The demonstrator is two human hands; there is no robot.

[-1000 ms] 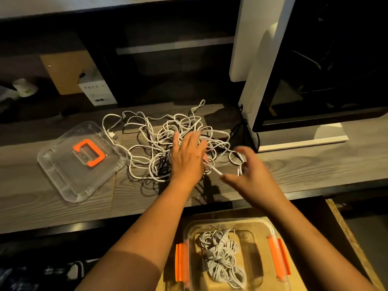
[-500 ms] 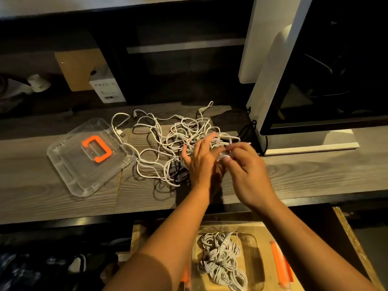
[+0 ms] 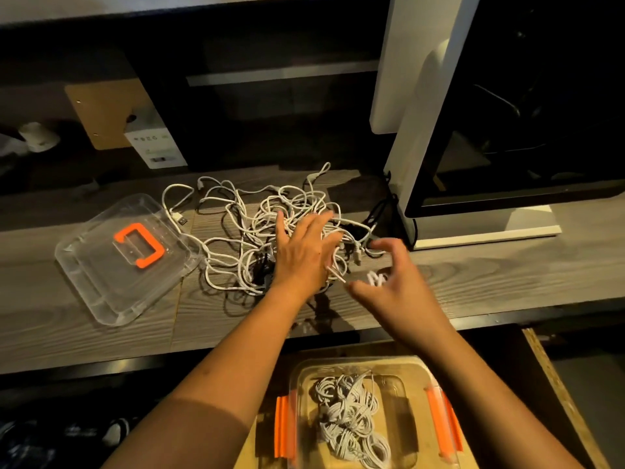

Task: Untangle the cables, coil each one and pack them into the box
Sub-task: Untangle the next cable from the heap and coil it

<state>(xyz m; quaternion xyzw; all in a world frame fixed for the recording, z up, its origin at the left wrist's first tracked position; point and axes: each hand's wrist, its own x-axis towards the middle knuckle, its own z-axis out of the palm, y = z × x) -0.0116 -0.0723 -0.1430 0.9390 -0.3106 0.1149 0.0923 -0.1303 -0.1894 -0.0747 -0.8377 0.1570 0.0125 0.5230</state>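
The left hand (image 3: 304,255) lies flat, fingers spread, on the tangle of white cables (image 3: 243,231) on the table (image 3: 490,282). The right hand (image 3: 392,289), fingers half curled, sits just right of it over a blurred loop (image 3: 377,278); whether it grips, I cannot tell. The box (image 3: 417,370) stands nearer, below the table edge.

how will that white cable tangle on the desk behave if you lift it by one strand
Probably floppy: the white cable tangle lies in loose, limp loops. It likely drags along as one clump, since strands cross everywhere.
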